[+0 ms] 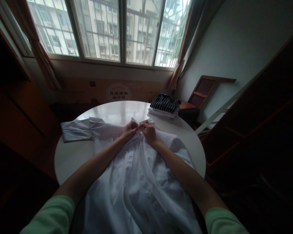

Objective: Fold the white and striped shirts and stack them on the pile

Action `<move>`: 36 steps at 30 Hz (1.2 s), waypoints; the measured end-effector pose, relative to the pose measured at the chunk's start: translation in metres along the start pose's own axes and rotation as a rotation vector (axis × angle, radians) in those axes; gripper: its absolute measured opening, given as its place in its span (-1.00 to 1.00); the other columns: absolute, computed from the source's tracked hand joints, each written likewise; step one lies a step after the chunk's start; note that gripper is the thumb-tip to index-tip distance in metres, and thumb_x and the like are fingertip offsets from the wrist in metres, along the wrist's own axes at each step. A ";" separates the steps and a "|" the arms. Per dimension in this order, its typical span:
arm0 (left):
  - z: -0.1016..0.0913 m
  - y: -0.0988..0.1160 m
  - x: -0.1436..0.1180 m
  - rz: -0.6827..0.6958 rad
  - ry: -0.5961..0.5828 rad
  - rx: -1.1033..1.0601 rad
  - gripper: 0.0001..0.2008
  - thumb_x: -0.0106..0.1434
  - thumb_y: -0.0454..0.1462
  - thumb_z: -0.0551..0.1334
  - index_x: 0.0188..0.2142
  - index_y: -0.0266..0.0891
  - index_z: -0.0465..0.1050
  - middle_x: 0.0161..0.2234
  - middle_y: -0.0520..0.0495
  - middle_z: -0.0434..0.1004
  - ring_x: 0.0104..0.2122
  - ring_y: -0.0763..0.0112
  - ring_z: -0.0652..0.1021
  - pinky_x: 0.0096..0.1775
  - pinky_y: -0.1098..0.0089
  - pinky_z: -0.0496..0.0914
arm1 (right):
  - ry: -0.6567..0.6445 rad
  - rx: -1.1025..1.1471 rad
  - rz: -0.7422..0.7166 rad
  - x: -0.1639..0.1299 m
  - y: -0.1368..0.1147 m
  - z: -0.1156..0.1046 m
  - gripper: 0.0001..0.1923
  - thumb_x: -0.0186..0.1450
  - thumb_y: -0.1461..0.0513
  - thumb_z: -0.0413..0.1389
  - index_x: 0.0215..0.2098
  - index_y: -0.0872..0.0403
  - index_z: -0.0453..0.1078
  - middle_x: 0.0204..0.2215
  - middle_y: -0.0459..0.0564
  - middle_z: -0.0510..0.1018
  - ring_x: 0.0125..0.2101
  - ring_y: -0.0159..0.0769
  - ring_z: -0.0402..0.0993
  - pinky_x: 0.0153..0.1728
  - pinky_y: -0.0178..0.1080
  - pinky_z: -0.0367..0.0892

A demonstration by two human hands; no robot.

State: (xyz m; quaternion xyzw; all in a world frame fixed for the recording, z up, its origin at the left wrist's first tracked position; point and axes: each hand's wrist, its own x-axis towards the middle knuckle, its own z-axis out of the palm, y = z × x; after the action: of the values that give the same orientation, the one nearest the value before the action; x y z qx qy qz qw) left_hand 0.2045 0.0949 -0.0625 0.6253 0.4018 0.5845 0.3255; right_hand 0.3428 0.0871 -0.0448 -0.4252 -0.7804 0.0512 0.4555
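A white button-up shirt (136, 182) lies front up across the round table, its lower part coming over the near edge toward me. One sleeve (76, 130) stretches out to the left. At the collar, my left hand (130, 130) pinches one side of the shirt's front edge. My right hand (147, 131) pinches the other side, with the fingertips of both hands almost touching. Whatever small part sits between the fingertips is hidden. Lower on the placket a button (130, 155) shows, and a chest pocket (163, 182) is on the right side.
The white round table (73, 159) carries a stack of folded clothes at its far right, a black striped garment (164, 102) over white ones (162, 112). Beyond it stands a wooden chair (202, 89). A barred window (122, 32) with tied curtains (42, 61) fills the far wall.
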 end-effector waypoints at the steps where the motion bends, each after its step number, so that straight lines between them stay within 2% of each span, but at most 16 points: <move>1: 0.000 -0.001 0.000 0.009 0.001 0.008 -0.91 -0.08 -0.41 0.18 -0.49 -0.29 0.31 -0.54 0.09 0.33 -0.52 0.55 0.34 -0.43 0.50 0.25 | -0.004 -0.005 0.006 0.000 0.000 0.000 -0.95 0.15 0.31 0.09 -0.44 0.11 0.40 -0.40 -0.01 0.45 -0.38 -0.32 0.37 -0.28 -0.30 0.25; 7: 0.000 0.001 0.000 0.022 0.036 0.050 -0.93 -0.08 -0.41 0.17 -0.51 -0.29 0.33 -0.55 0.07 0.35 -0.51 0.53 0.35 -0.42 0.48 0.26 | -0.021 -0.071 0.028 0.001 -0.003 -0.002 -0.92 0.17 0.26 0.09 -0.41 0.12 0.40 -0.42 0.01 0.45 -0.38 -0.30 0.37 -0.29 -0.29 0.25; 19: -0.001 0.001 -0.001 0.022 0.042 0.105 -0.94 -0.10 -0.41 0.14 -0.55 -0.28 0.31 -0.58 0.09 0.32 -0.54 0.54 0.33 -0.46 0.49 0.23 | -0.058 -0.110 -0.040 0.000 -0.005 -0.005 -0.91 0.15 0.29 0.09 -0.44 0.08 0.45 -0.42 0.00 0.48 -0.34 -0.29 0.37 -0.28 -0.31 0.24; 22: -0.001 0.002 -0.002 0.039 0.035 0.116 -0.94 -0.09 -0.41 0.14 -0.54 -0.28 0.30 -0.58 0.09 0.32 -0.54 0.54 0.33 -0.46 0.50 0.24 | -0.049 -0.044 0.006 0.001 -0.004 -0.003 -0.92 0.13 0.29 0.10 -0.44 0.09 0.45 -0.43 -0.01 0.50 -0.36 -0.31 0.39 -0.29 -0.31 0.25; 28: -0.001 -0.001 -0.002 0.125 0.038 0.238 -0.91 -0.05 -0.42 0.10 -0.50 -0.26 0.31 -0.56 0.07 0.32 -0.52 0.52 0.34 -0.42 0.48 0.25 | -0.073 0.089 0.189 0.005 0.002 0.001 -0.95 0.08 0.31 0.13 -0.48 0.15 0.43 -0.51 -0.01 0.52 -0.47 -0.33 0.41 -0.40 -0.32 0.26; 36: -0.002 -0.001 -0.002 0.127 0.029 0.301 -0.90 -0.03 -0.42 0.10 -0.48 -0.25 0.33 -0.54 0.06 0.35 -0.51 0.51 0.36 -0.42 0.48 0.26 | -0.111 0.128 0.158 0.005 0.004 0.000 -0.91 0.10 0.34 0.08 -0.47 0.15 0.44 -0.49 -0.01 0.53 -0.46 -0.34 0.42 -0.40 -0.33 0.26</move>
State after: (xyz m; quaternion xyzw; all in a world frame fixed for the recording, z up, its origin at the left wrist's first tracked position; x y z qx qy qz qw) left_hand 0.2027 0.0933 -0.0647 0.6826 0.4492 0.5460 0.1847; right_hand 0.3446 0.0930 -0.0431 -0.4521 -0.7635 0.1601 0.4325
